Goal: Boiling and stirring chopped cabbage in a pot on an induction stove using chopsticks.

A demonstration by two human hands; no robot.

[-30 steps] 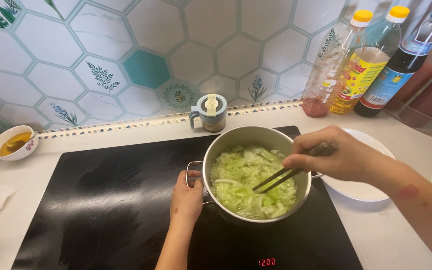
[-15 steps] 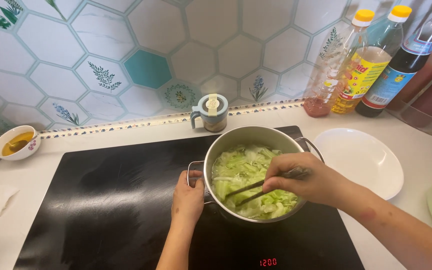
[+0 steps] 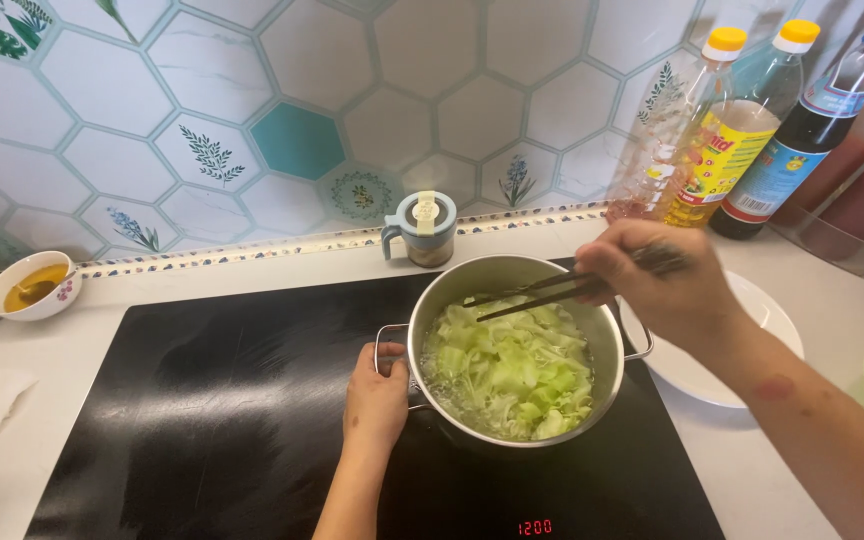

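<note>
Head view looks straight down on the black cooktop (image 3: 202, 420), and the steel pot (image 3: 512, 290) sits toward its back right corner, full of pale green cabbage (image 3: 507, 375) in water. Left hand (image 3: 376, 395) has its grip closed on the pot's left handle (image 3: 388, 345), steadying it. Right hand (image 3: 657, 285) hovers over the pot's right rim, its grip pinched tight around dark chopsticks (image 3: 542, 293). Those chopsticks run long from right to left, nearly level, tips pointing left and a touch down toward the pot's back rim, just above the leaves. To stir well, I'd say keep that handle braced, dip the tips under the leaves and fold gently from the rim inward, so no water slops onto the glass. White plate (image 3: 712, 365) waits just right of the pot.
</note>
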